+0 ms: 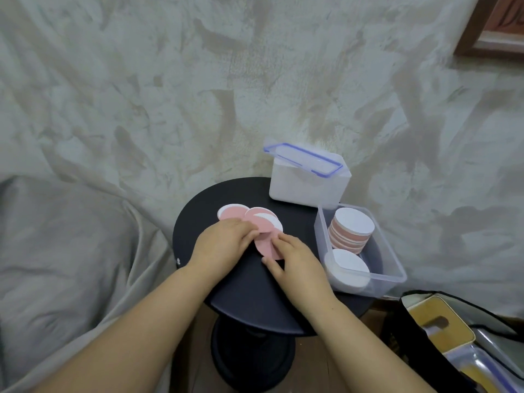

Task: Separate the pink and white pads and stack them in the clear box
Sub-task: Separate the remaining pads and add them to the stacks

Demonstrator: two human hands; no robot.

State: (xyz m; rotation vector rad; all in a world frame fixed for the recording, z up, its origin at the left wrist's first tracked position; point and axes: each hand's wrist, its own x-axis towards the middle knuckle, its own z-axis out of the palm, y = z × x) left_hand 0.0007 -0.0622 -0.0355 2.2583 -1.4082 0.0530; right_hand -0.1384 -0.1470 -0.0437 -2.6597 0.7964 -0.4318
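Several round pink and white pads (pixel 262 222) lie overlapping on the small round black table (pixel 243 290). My left hand (pixel 224 242) rests on the left part of the pile, its fingertips curled onto a pink pad. My right hand (pixel 295 259) holds the lower pink pad (pixel 265 246) at its edge. To the right stands the clear box (pixel 388 259). Inside it a tall stack of pink-and-white pads (pixel 351 226) stands at the far end, and a low stack of white pads (pixel 350 269) lies at the near end.
A white container (pixel 303 188) with a clear blue-trimmed lid (pixel 304 158) leaning on it stands at the table's back. A grey cloth covers the wall and the left side. An open black bag (pixel 459 336) sits at lower right, below the table.
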